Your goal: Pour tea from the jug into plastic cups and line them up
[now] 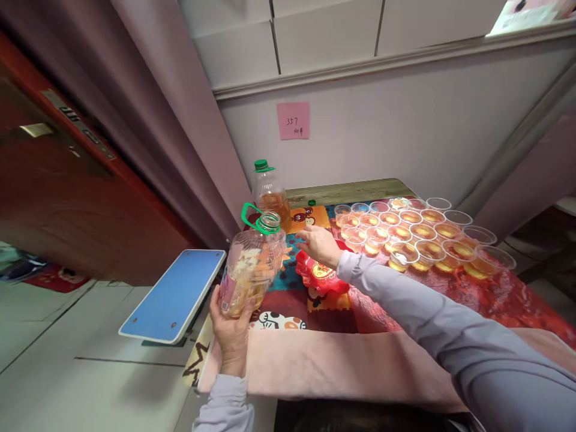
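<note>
My left hand [233, 324] is wrapped round the lower part of a large clear plastic jug [252, 270]. The jug has an uncapped neck, a green handle ring and some amber liquid low inside; it leans slightly. My right hand [318, 245] is apart from the jug, just right of its neck, fingers apart and holding nothing. Under that hand lies a red fluted dish [315, 273] with a gold print, partly hidden by my wrist. Behind stands a second jug [272, 195], green-capped and part full of amber liquid. A loose green cap [312, 203] lies farther back.
Rows of clear plastic cups [423, 233] with amber liquid fill the table's right side, close to my right forearm. A patterned cloth [279, 303] covers the table, with a pink cloth [333, 360] along the front. A blue stool [175, 294] stands left; a wall [360, 138] bounds the back.
</note>
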Demonstrator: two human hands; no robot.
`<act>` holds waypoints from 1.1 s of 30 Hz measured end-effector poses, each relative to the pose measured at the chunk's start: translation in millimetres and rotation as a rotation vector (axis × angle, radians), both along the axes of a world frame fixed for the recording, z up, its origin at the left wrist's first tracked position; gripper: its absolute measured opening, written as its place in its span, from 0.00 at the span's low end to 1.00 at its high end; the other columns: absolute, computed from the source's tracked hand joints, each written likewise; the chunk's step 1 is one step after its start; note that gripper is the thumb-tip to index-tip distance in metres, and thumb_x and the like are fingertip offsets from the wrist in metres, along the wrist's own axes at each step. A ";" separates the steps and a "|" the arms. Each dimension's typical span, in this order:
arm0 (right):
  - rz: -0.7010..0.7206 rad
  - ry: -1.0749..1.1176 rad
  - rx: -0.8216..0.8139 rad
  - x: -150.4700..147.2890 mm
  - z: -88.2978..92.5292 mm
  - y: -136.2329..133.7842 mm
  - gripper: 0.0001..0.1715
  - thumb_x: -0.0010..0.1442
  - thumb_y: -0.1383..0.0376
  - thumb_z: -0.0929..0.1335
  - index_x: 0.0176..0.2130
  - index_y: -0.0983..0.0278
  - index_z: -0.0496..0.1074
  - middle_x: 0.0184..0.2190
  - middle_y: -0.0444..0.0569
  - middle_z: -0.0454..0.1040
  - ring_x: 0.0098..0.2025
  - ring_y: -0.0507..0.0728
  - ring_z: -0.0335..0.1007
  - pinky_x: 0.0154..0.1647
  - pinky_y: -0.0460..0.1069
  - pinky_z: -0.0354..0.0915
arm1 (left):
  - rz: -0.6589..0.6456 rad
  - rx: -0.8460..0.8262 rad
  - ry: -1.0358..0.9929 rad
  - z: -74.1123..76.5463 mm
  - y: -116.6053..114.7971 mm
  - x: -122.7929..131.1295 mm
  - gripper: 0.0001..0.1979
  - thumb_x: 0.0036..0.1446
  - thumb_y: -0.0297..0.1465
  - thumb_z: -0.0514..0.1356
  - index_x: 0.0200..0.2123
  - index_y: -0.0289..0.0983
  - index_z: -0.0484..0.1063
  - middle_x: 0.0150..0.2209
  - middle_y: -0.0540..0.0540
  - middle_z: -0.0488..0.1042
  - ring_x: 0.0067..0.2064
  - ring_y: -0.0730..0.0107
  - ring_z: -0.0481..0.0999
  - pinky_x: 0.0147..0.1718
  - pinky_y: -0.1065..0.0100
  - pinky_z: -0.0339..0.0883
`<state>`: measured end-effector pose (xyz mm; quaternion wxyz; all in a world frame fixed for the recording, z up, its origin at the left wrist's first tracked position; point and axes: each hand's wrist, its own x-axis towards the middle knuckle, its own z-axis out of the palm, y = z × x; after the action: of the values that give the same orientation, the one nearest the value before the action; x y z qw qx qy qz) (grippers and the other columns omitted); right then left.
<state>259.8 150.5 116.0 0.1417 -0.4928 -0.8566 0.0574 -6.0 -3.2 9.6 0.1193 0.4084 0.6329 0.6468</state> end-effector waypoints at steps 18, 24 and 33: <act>0.159 -0.095 -0.072 -63.9 -6.6 35.5 0.23 0.77 0.71 0.60 0.58 0.67 0.80 0.58 0.62 0.81 0.55 0.65 0.82 0.52 0.54 0.74 | -0.027 -0.015 -0.086 -10.4 -0.7 -4.7 0.51 0.50 0.40 0.79 0.74 0.42 0.64 0.72 0.33 0.69 0.68 0.42 0.76 0.67 0.45 0.70; 0.097 -0.028 -0.053 -62.9 -8.0 34.6 0.16 0.76 0.69 0.65 0.57 0.65 0.79 0.56 0.60 0.80 0.55 0.63 0.81 0.51 0.51 0.72 | -0.022 -0.001 -0.062 -13.1 -1.3 -5.5 0.49 0.51 0.39 0.79 0.73 0.44 0.64 0.73 0.35 0.69 0.68 0.46 0.77 0.67 0.48 0.71; 0.005 0.182 0.061 -42.6 18.6 38.8 0.08 0.77 0.63 0.69 0.50 0.63 0.78 0.51 0.54 0.80 0.49 0.59 0.79 0.48 0.50 0.69 | -0.024 -0.010 -0.063 -10.7 -1.0 -5.0 0.50 0.51 0.41 0.79 0.73 0.43 0.64 0.73 0.34 0.69 0.69 0.43 0.76 0.68 0.46 0.70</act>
<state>217.2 189.4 134.6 0.2340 -0.4790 -0.8427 0.0760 -11.0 -4.2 -1.0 0.1490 0.3948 0.6270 0.6548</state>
